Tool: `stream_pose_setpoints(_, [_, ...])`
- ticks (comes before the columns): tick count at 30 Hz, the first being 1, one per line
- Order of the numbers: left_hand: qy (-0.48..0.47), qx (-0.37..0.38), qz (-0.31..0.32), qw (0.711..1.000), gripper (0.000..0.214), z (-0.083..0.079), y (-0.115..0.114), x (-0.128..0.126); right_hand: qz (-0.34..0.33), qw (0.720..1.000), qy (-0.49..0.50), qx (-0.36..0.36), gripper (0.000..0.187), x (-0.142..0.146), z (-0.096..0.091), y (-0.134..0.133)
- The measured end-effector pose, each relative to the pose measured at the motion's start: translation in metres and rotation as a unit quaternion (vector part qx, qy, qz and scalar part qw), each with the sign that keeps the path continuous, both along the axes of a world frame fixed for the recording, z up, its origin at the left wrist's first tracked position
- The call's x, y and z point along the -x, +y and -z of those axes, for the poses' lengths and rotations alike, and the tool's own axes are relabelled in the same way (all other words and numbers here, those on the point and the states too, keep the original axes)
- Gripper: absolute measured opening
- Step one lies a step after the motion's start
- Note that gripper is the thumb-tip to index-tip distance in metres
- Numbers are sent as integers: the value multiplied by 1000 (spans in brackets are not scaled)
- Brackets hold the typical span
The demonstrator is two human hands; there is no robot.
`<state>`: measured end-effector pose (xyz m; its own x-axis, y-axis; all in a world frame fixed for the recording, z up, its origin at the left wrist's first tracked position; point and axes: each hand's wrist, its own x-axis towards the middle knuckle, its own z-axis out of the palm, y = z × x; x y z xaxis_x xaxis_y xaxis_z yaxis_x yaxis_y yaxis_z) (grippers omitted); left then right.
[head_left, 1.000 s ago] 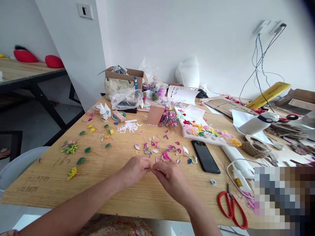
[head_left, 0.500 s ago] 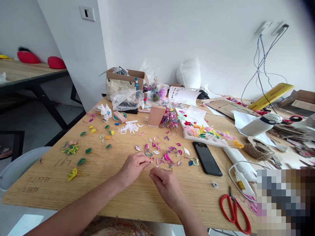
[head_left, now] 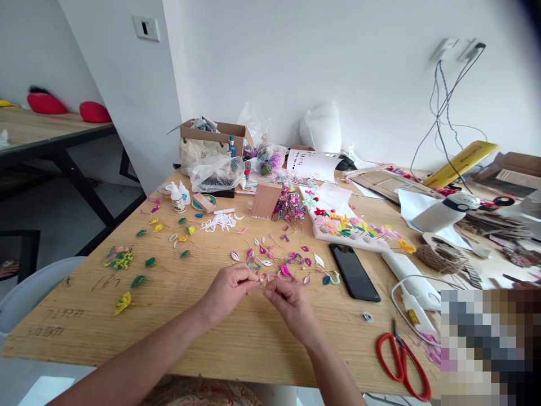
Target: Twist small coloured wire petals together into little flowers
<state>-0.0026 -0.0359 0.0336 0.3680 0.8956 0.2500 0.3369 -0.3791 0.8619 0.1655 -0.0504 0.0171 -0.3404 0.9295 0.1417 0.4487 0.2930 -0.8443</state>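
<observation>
Two bare hands at centre frame, over a light wood-grain table [head_left: 97, 332]. Left hand [head_left: 228, 290]: thumb and forefinger pinching a small orange-pink loop with a white bead [head_left: 262, 278]; loop sits between the two hands, near frame centre. Right hand [head_left: 291, 307]: fingers curled, fingertips just beside the loop; cannot tell whether they grip anything thin.

Just above the hands: loose leaf-shaped pieces, incl. a bright magenta petal [head_left: 285, 270] and a white-and-purple oval leaf [head_left: 235, 256]. Left of frame: dark green leaf on a thin stem [head_left: 138, 281], crumpled yellow leaf [head_left: 123, 303] below it. Right of centre: black flat smartphone [head_left: 354, 273], lying at a slant; small grey round spool [head_left: 367, 317] below it. Lower right: red-handled scissors [head_left: 401, 343]. Above the phone: white foam slab [head_left: 374, 243] bearing colourful flowers. Upper left of centre: white pile of cut strips [head_left: 220, 222].
</observation>
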Motion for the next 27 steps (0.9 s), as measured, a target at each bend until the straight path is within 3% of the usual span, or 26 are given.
stream_pose_setpoints(3, [32, -16, -15, 999, 16, 6, 3, -1, -8, 994, -102, -47, 22, 10, -6, -15])
stream_pose_setpoints(7, [102, -48, 69, 991, 23, 11, 2, -4, -41, 971, -213, -97, 22, 7, -31, -19])
stream_pose_setpoints(10, [117, -52, 170, 977, 24, 8, -1, -6, -77, 971, -207, -89, 23, -5, -43, -8])
stream_pose_setpoints(12, [91, -46, 215, 971, 23, 4, -3, -6, -99, 984, -136, -51, 24, -12, -40, 1])
stream_pose_setpoints(14, [54, -38, 201, 977, 21, 0, -4, -6, -97, 995, -29, 3, 25, -16, -29, 6])
stream_pose_setpoints(16, [19, -26, 132, 991, 17, -3, -4, -5, -61, 996, 57, 37, 25, -15, -14, 6])
stream_pose_setpoints(18, [3, -22, 54, 998, 17, -3, -4, -3, -23, 996, 74, 36, 25, -8, -1, 0])
stream_pose_setpoints(20, [14, -29, 13, 999, 19, 0, -2, -2, -1, 1000, 20, 6, 25, 1, 3, -11])
stream_pose_setpoints(22, [44, -48, 12, 998, 21, 4, 0, -2, 2, 997, -75, -35, 24, 8, -3, -21])
stream_pose_setpoints(25, [117, -72, 68, 988, 27, 10, 0, -5, -29, 976, -199, -84, 23, 8, -24, -28])
stream_pose_setpoints(27, [144, -75, 121, 979, 29, 11, -2, -8, -59, 970, -218, -92, 22, 2, -36, -24])
